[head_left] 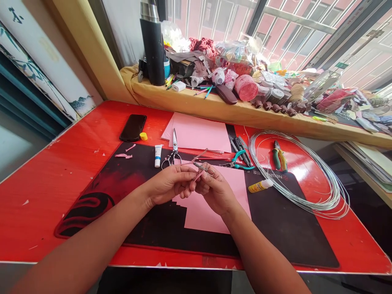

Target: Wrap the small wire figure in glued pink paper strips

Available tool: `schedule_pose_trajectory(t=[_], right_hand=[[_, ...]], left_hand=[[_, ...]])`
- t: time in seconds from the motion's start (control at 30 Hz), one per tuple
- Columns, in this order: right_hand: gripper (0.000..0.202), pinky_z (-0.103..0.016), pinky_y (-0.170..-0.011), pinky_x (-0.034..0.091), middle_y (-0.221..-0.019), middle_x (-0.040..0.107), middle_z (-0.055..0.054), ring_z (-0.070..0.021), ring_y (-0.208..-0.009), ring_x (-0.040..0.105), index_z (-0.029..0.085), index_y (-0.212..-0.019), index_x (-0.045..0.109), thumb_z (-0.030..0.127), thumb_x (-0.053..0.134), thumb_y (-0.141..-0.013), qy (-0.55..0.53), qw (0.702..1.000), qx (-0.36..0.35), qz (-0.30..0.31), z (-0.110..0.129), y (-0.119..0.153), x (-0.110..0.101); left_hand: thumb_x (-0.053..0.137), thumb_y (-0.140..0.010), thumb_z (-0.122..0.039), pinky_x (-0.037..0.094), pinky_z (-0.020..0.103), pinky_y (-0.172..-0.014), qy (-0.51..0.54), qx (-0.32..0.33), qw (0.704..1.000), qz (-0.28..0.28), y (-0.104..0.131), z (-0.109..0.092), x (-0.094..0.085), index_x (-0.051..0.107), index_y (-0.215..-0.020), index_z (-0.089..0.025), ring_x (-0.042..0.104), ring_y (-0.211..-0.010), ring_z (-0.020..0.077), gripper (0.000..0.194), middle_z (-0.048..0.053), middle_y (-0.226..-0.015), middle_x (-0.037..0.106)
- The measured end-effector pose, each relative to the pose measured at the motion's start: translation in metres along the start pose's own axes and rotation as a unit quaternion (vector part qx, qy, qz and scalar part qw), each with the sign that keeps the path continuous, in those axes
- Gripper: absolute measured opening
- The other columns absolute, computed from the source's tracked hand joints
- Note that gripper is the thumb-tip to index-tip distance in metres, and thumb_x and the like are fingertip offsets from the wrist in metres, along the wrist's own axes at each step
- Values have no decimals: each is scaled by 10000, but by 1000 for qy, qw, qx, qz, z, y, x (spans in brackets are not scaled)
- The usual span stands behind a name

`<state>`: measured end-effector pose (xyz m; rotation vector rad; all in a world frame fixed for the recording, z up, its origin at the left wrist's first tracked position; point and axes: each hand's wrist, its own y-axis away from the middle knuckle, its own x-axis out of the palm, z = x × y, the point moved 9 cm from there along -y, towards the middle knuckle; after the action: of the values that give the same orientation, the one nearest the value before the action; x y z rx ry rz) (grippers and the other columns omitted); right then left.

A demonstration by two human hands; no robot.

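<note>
Both my hands meet above the middle of the black desk mat (153,228). My left hand (173,179) has its thumb and fingers pinched on a small folded strip of pink paper (199,176). My right hand (216,190) is closed around what looks like a pair of small metal scissors (201,165), its rings by my fingers; its fingertips also come close to the strip. Fingers partly hide both things. Under my hands lies a pink paper sheet (211,216) with a stepped, cut left edge. Larger silver scissors (174,143) lie just beyond my left hand.
A glue tube (158,156), teal-handled pliers (237,159), box cutters (241,149) and a glue bottle (260,186) lie around. At right are a wire coil (332,200) and pliers (280,157). Behind are pink sheets (199,132), a phone (132,127) and a cluttered sill (183,100).
</note>
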<state>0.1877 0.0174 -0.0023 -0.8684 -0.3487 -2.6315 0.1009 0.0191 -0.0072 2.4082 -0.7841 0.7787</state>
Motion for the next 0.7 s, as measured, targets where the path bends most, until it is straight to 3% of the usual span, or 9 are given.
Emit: schedule_pose_trajectory(t=[0.17, 0.3, 0.43, 0.57, 0.7], right_hand=[[344, -257, -581, 346, -603, 344, 83, -118, -581, 324, 215, -841, 652, 434, 914, -797, -15, 999, -3, -40, 2, -2, -10], [382, -241, -554, 300, -617, 308, 84, -113, -585, 272, 214, -775, 588, 404, 918, -799, -23, 997, -8, -78, 3, -3, -18], [411, -249, -544, 268, -625, 284, 87, -112, -584, 227, 219, -755, 547, 379, 924, -788, -26, 994, -12, -104, 3, -3, -22], [390, -246, -548, 249, -643, 292, 88, -106, -591, 199, 209, -785, 574, 361, 933, -780, -33, 994, -3, -102, -1, -4, -20], [400, -259, -539, 201, -634, 265, 94, -102, -587, 155, 204, -760, 538, 348, 906, -818, -37, 996, 0, -76, -2, -5, -14]], left_hand=[[886, -781, -561, 555, 216, -526, -28, 31, 998, -38, 0, -5, -3, 778, -964, -112, 704, -594, 144, 496, 116, -828, 793], [809, -789, -711, 561, 271, -534, -166, 92, 978, -86, 5, -21, -6, 748, -1125, -126, 701, -619, 173, 677, 95, -841, 769], [839, -800, -600, 490, 254, -505, -333, 157, 916, -158, 12, -33, -6, 746, -1148, -164, 598, -579, 134, 565, -2, -743, 665], [791, -854, -531, 471, 264, -583, -427, 216, 854, -204, 18, -40, -5, 785, -1082, -198, 549, -625, 133, 404, -15, -708, 636], [728, -908, -519, 535, 298, -727, -427, 251, 841, -217, 18, -44, -5, 809, -986, -207, 659, -797, 180, 332, 57, -920, 775]])
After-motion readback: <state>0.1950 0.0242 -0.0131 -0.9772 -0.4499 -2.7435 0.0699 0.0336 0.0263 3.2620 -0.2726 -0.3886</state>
